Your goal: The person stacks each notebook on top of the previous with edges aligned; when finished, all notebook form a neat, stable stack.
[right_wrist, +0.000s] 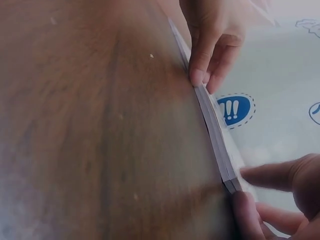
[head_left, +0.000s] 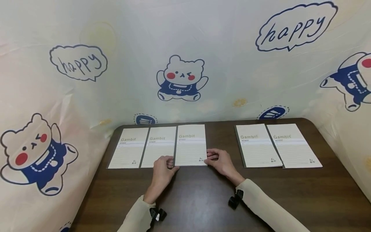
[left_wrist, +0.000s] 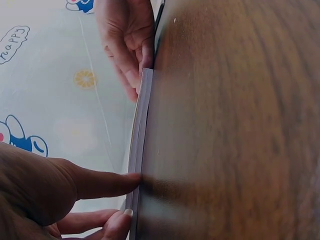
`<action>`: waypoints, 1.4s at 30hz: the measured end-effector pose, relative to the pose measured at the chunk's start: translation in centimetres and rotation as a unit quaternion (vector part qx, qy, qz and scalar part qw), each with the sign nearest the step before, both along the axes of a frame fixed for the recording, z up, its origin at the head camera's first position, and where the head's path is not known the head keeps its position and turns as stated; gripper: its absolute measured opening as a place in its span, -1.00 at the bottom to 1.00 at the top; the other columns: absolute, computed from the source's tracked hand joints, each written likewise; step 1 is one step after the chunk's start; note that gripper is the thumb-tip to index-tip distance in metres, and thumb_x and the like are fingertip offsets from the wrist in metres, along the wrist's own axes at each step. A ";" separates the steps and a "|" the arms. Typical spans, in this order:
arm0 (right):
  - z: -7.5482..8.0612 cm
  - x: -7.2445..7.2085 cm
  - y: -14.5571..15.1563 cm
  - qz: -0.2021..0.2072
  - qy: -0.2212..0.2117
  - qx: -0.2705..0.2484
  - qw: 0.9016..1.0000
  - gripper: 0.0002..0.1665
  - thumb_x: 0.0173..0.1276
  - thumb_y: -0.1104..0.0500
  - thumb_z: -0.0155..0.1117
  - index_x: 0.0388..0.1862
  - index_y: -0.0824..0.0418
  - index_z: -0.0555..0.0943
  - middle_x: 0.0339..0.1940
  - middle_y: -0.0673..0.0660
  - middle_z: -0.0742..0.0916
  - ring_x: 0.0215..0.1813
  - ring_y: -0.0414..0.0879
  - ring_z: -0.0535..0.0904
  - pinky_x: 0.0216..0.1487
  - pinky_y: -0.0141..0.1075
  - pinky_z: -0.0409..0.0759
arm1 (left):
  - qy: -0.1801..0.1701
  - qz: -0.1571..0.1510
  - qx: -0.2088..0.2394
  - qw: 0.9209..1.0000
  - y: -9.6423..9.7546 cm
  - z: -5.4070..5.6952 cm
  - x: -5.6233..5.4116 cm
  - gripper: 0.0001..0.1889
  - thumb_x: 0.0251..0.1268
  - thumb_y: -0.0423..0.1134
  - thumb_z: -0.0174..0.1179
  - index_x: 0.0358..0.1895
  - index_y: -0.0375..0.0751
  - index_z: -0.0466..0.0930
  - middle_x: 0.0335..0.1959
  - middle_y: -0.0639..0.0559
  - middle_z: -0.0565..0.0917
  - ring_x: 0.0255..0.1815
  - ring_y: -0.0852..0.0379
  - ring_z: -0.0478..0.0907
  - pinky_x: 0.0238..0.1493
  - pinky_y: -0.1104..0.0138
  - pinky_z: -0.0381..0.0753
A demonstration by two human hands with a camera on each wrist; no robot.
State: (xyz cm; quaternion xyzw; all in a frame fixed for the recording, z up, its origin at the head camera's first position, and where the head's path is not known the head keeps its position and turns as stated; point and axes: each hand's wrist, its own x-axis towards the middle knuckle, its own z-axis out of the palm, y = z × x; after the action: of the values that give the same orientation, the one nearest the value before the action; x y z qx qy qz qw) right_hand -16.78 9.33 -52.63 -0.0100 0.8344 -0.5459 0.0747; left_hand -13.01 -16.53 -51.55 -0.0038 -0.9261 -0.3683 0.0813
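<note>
A white lined notebook (head_left: pixel 191 145) marked "Gambit" lies on the brown table, third from the left in the left-hand group. At its near left corner my left hand (head_left: pixel 163 170) grips it, the thumb along the near edge and the other fingers curled by the dark spine. My right hand (head_left: pixel 221 162) pinches the near right corner. Seen from the left wrist, the notebook's edge (left_wrist: pixel 141 127) runs between both hands. From the right wrist, that edge (right_wrist: pixel 215 130) shows two layers, like one notebook upon another.
Two matching notebooks (head_left: pixel 128 149) (head_left: pixel 157 148) lie side by side left of the held one. Another pair (head_left: pixel 258 146) (head_left: pixel 292 146) lies to the right, across a gap of bare table. A printed cloth (head_left: pixel 226 80) hangs behind the wooden table (head_left: pixel 197 196).
</note>
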 end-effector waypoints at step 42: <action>2.6 6.1 19.5 -0.043 0.178 0.293 0.938 -0.44 0.37 0.25 0.43 0.26 0.52 0.56 0.12 0.54 0.69 0.06 0.43 0.69 0.08 0.31 0.59 | 0.086 -0.428 -0.263 0.860 14.2 1.6 -1.0 -0.27 0.57 0.19 0.10 0.62 -0.11 0.25 0.68 -0.11 0.24 0.68 -0.05 0.23 0.64 0.15 0.31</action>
State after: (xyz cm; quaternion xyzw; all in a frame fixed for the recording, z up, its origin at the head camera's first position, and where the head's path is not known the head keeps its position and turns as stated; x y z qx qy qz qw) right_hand -10.63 28.87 -49.98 -0.0486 0.9567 -0.2694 -0.0995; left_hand -14.02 -2.35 -49.95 -0.4528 -0.8851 -0.1076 -0.0090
